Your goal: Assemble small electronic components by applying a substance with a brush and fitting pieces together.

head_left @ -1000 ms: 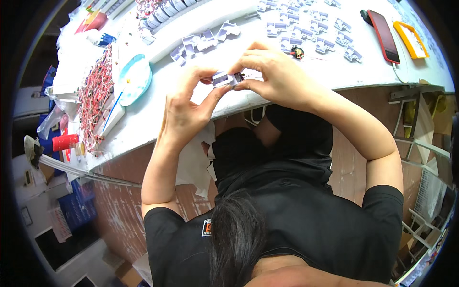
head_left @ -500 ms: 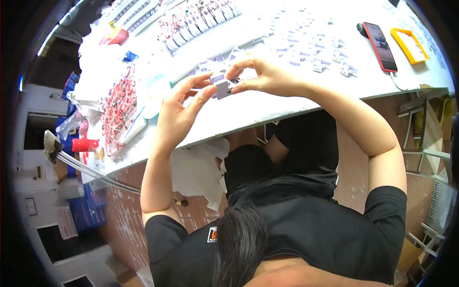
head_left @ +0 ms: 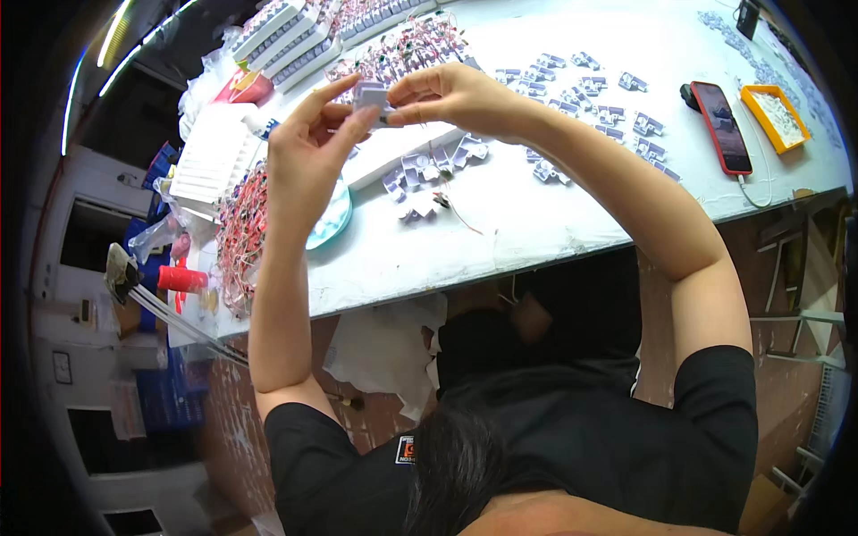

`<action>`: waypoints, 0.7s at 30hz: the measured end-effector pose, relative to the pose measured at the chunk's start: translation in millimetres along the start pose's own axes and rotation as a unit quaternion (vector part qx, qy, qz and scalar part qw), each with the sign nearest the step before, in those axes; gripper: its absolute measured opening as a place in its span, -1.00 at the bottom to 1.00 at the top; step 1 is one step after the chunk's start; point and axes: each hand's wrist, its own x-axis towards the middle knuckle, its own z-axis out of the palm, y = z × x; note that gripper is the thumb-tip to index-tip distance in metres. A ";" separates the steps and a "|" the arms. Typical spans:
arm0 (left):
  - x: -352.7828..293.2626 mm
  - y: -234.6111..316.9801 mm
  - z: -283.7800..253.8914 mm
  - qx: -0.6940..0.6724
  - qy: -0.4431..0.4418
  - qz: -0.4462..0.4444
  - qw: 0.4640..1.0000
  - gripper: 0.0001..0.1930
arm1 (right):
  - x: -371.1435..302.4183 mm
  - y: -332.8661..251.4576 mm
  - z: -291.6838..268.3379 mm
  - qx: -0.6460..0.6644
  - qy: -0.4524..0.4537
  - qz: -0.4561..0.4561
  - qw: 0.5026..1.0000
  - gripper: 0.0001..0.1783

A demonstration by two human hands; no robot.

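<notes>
A small grey plastic housing (head_left: 370, 95) is held up above the far part of the table, between my two hands. My left hand (head_left: 308, 134) pinches its left side with thumb and fingers. From the right, my right hand (head_left: 451, 94) closes thumb and fingertips on its other edge; what lies under those fingertips is hidden. Nearer me on the tabletop, several loose grey housings (head_left: 418, 170) lie in a cluster. Beside them is a small part with a thin wire (head_left: 442, 200). A long white box-like strip (head_left: 380, 163) runs behind this cluster, partly covered by my forearms.
Red-wired parts (head_left: 241, 223) heap up at left by a turquoise bowl (head_left: 335, 223). Wired rows (head_left: 407, 54) and stacked white trays (head_left: 277, 40) stand at the back. More housings (head_left: 608, 114) spread rightward, before a red-cased phone (head_left: 722, 129) and a yellow box (head_left: 746, 100).
Both hands have moved farther from me and to the left with the housing between them. The housings and wired part on the table are now uncovered, and the picture is less glaring.
</notes>
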 end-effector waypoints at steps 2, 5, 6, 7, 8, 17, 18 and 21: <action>13.7 -9.6 -4.9 0.050 0.006 0.004 0.999 -0.59 | 15.2 11.6 -1.9 0.044 -0.018 -0.013 0.999 -0.38; 32.5 -25.0 -18.2 0.112 0.006 0.024 0.993 -0.61 | 32.3 20.5 -7.0 -0.032 -0.008 -0.013 0.999 -0.26; 39.7 -25.4 -20.2 0.115 0.006 0.020 0.993 -0.61 | 35.7 24.4 -11.7 -0.047 0.001 -0.016 0.999 -0.25; 45.7 -19.8 -23.1 0.141 0.011 0.018 0.990 -0.64 | 35.6 24.4 -19.4 -0.088 0.009 -0.016 0.996 -0.22; 49.8 -15.7 -24.1 0.137 0.020 0.032 0.990 -0.63 | 36.7 32.0 -27.6 -0.145 0.036 -0.024 0.988 -0.19; 74.4 17.2 -19.5 0.178 0.063 -0.036 0.981 -0.62 | 14.9 67.0 2.1 -0.282 0.049 0.119 0.951 -0.29; 75.2 17.6 -18.5 0.179 0.064 -0.038 0.981 -0.62 | 18.2 73.9 6.9 -0.275 0.073 0.120 0.951 -0.38; 85.6 9.0 -26.6 0.199 0.089 -0.006 0.976 -0.61 | 40.1 81.6 16.0 -0.242 0.102 0.118 0.958 -0.55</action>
